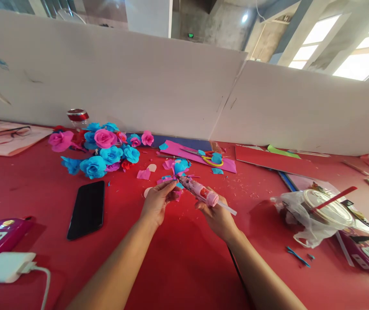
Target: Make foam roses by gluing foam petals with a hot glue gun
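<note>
Red desk (178, 275) spreads below a pale partition (133, 82), with concrete beams and bright windows above it. Near the middle of the desk is a pink glue gun (199, 189), lying aslant across the view: its long axis runs from upper left to lower right, the dark, smeared nozzle pointing up-left, away from the wearer, and a translucent glue stick (228, 208) jutting from the rear end toward the lower right. The right hand (219, 219) has it in a closed grip from below and behind, so the barrel lies above the fingers and the nozzle reaches forward and left, well beyond them. Nozzle and left hand (158, 202) meet closely, the tip just beside the left fingertips; there the thumb and fingers are drawn near each other, but I cannot tell how far that grip closes or what is between them. Just past the tip sits a rounded blue paper piece (182, 166), among pink and blue scraps. Farther off, yellow-handled scissors (213, 161) rest on a pink strip (174, 150). Left of the hands lie a bunch of paper flowers (105, 150) and a black phone (87, 210).
</note>
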The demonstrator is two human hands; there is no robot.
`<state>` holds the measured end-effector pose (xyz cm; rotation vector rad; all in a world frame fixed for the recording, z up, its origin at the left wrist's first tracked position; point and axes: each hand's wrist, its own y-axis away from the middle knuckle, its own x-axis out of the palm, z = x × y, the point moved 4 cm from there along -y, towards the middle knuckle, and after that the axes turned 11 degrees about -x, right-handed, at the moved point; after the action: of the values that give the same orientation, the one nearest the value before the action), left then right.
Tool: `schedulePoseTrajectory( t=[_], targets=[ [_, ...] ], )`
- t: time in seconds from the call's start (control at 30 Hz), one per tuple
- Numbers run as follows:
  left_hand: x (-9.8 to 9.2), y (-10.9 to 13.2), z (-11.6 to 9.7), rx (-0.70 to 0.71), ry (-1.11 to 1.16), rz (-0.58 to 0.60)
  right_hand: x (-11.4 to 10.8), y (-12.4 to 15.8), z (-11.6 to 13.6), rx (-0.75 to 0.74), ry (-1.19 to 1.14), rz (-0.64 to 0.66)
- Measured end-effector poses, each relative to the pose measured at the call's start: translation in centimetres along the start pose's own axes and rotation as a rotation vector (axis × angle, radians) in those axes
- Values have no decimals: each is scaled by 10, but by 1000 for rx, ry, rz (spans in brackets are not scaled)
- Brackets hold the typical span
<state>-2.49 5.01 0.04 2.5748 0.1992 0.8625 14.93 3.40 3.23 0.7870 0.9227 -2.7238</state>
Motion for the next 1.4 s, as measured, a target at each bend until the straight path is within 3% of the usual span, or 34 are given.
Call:
schedulePoseTrajectory(
  t=[0.63, 0.9, 1.1, 1.4],
  targets=[
    [2, 2, -3, -6, 4, -22, -5, -3, 6, -36, 70, -4],
    [1, 1, -1, 6, -4, -13, -5, -2, 5, 26, 79, -20],
    [-1, -1, -1, 4, -10, -39, -8, 1, 6, 8, -95, -70],
    [-2, 0, -2, 40, -39, -92, -1, -2, 14, -47, 12, 12]
  ],
)
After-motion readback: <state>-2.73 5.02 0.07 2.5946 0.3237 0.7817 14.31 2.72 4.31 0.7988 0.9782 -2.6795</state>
